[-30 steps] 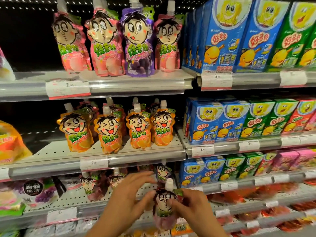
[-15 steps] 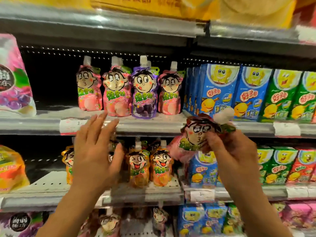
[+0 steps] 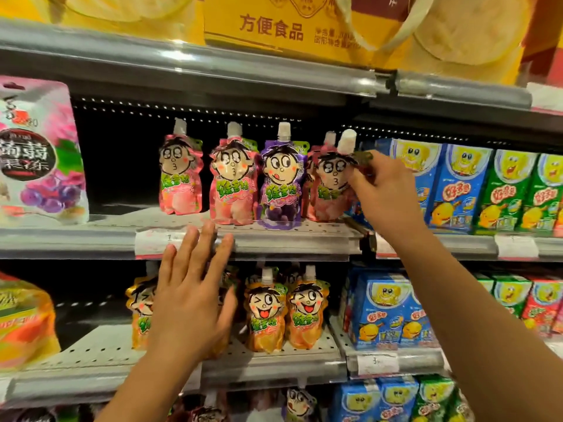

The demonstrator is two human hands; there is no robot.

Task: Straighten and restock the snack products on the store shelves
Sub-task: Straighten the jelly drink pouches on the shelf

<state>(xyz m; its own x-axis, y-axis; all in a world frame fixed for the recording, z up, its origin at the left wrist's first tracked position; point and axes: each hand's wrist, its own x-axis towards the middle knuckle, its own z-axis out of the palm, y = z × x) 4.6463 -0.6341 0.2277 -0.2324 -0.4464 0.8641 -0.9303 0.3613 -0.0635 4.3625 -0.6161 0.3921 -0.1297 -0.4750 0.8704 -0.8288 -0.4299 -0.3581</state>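
Two hands are up at the shelves. Nearest, the left hand (image 3: 189, 287) is flat with fingers spread wide, holding nothing, in front of the orange pouches (image 3: 286, 309) on the lower shelf. Farther in, the right hand (image 3: 384, 190) pinches the top corner of a pink pouch (image 3: 330, 184), just beside its white cap (image 3: 347, 141), at the right end of the pouch row (image 3: 231, 178). It looks soft, squishy and light, so holding it high by the stiff top seems best. It has a cartoon face with kissy lips.
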